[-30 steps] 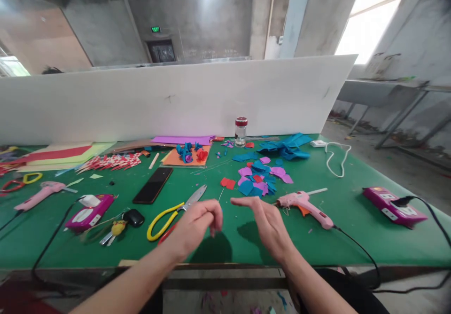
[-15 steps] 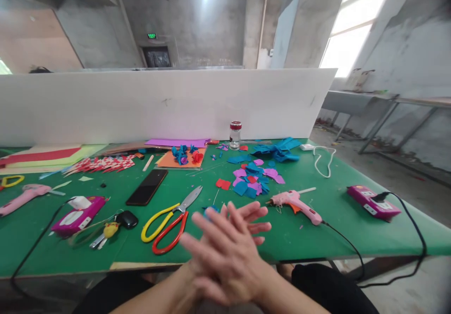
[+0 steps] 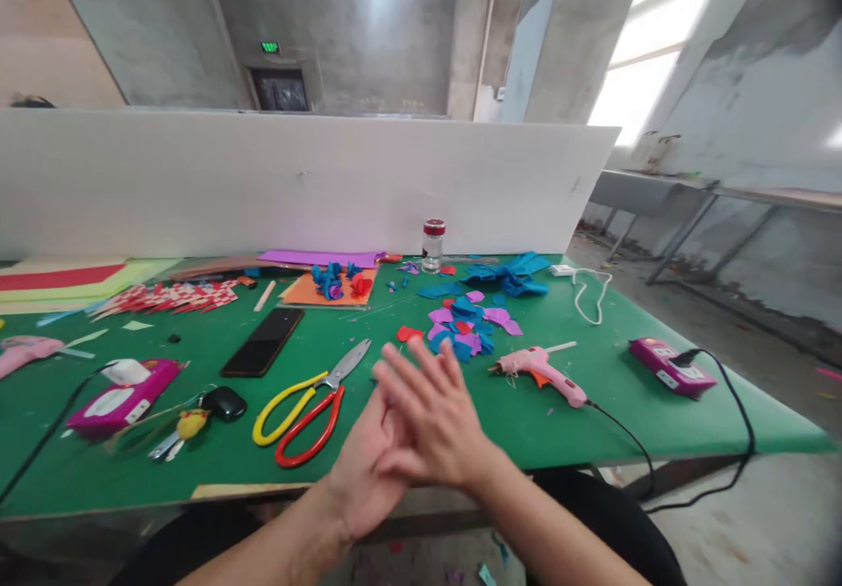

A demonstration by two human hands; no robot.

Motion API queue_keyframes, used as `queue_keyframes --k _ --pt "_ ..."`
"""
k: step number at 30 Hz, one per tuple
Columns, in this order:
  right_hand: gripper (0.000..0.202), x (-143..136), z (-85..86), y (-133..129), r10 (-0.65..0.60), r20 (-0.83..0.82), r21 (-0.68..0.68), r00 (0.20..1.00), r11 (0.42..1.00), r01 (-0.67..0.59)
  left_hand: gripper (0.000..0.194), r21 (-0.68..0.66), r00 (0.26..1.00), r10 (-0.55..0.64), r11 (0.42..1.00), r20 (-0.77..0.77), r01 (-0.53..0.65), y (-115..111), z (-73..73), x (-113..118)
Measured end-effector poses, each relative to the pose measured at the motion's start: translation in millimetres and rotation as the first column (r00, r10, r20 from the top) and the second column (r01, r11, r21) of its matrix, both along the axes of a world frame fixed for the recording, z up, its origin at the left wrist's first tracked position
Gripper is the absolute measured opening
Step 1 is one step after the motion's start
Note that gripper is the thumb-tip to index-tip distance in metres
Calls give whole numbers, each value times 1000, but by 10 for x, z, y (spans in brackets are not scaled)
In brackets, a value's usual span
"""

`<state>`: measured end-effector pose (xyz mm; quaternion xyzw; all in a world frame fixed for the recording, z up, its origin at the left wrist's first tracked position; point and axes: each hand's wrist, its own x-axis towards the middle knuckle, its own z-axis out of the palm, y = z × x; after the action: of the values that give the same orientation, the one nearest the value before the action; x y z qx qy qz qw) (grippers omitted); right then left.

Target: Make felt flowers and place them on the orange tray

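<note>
My right hand (image 3: 431, 415) lies across my left hand (image 3: 368, 459), palm against palm, over the front edge of the green table (image 3: 592, 437). Its fingers are straight and slightly spread. Most of the left fingers are hidden behind it, while the left palm and thumb side show. I see nothing held between them. Left of the hands lie scissors (image 3: 322, 402) with one yellow and one red handle, blades half apart. To the right rests a pink glue gun (image 3: 543, 371). Just beyond the fingertips is a pile of blue, purple and red paper petals (image 3: 464, 318).
A black phone (image 3: 263, 342), keys with a yellow charm (image 3: 192, 424) and a purple power strip (image 3: 124, 400) are at left. Blue and red paper flowers (image 3: 329, 281) sit on orange paper. A red-lidded jar (image 3: 432, 246) stands before the white board (image 3: 355, 174). Another power strip (image 3: 671, 367) is right.
My hands have slid against each other; the left palm now faces more into view, and the right hand sits higher on it. The view has shifted slightly. Things on the table stay put.
</note>
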<state>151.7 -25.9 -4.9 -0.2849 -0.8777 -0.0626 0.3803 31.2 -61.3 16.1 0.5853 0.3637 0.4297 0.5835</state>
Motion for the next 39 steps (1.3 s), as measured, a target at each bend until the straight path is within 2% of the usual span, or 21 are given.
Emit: queue_keyframes --k 2,3,4,5,6,7,8,10,12,15,18,19,21,23,27,29,31,33,36,38,39 --pt "65 365 147 294 -272 -170 -63 947 962 265 58 -59 986 -111 991 124 119 -40 50 -44" --pt "55 551 206 420 -405 -284 -140 869 914 380 53 -64 982 -143 986 124 152 -29 80 -94" --pt "47 727 251 521 -516 -407 -231 754 857 461 45 -49 991 -133 990 33 135 4 111 -160" --pt "42 883 281 596 -576 -479 -329 662 817 473 34 10 993 -45 999 -110 46 57 146 -234" --pt "37 1014 299 648 -606 -527 -406 596 795 450 36 98 966 53 995 -252 -29 127 183 -310" --pt "34 1116 306 681 -612 -567 -456 551 791 408 43 196 917 161 976 -364 -93 211 223 -381" --pt "32 1190 307 700 -601 -601 -485 527 798 357 41 303 846 249 947 -472 -110 307 266 -439" --pt "33 1256 300 723 -549 -645 -469 531 834 291 29 467 717 291 882 -633 54 523 355 -510" --pt "44 1243 292 746 -491 -643 -406 587 869 282 37 537 600 348 828 -721 165 755 434 -522" --pt "38 1170 290 788 -464 -612 -372 641 884 284 33 608 445 486 773 -752 182 1070 511 -483" --pt "36 1138 312 815 -509 -608 -434 610 856 282 49 595 397 465 735 -791 324 1282 525 -432" --pt "37 1145 323 820 -512 -604 -424 611 855 298 51 560 375 437 753 -818 346 1331 514 -412" --pt "35 1179 341 832 -498 -607 -360 619 867 345 39 485 327 383 806 -864 338 1421 466 -359" --pt "34 1218 340 850 -495 -627 -372 601 868 328 32 443 311 345 827 -886 345 1518 380 -279" --pt "41 1218 292 890 -542 -670 -543 508 824 162 33 438 335 308 777 -891 452 1716 148 -27" --pt "45 1177 271 898 -550 -654 -556 520 815 164 30 436 335 299 756 -894 488 1769 83 84" --pt "41 1132 264 891 -551 -611 -550 568 812 195 24 446 331 314 750 -890 488 1773 117 86" --pt "34 1101 269 867 -541 -577 -542 612 814 209 24 470 322 353 760 -879 449 1719 256 -84" --pt "32 1090 294 808 -532 -559 -542 636 815 206 27 503 290 422 798 -859 331 1469 512 -614" --pt "33 1092 316 760 -532 -546 -555 648 809 196 24 416 191 378 880 -906 230 1165 576 -988" --pt "33 1089 326 736 -530 -540 -562 654 805 189 24 356 119 339 919 -933 170 986 555 -1135"
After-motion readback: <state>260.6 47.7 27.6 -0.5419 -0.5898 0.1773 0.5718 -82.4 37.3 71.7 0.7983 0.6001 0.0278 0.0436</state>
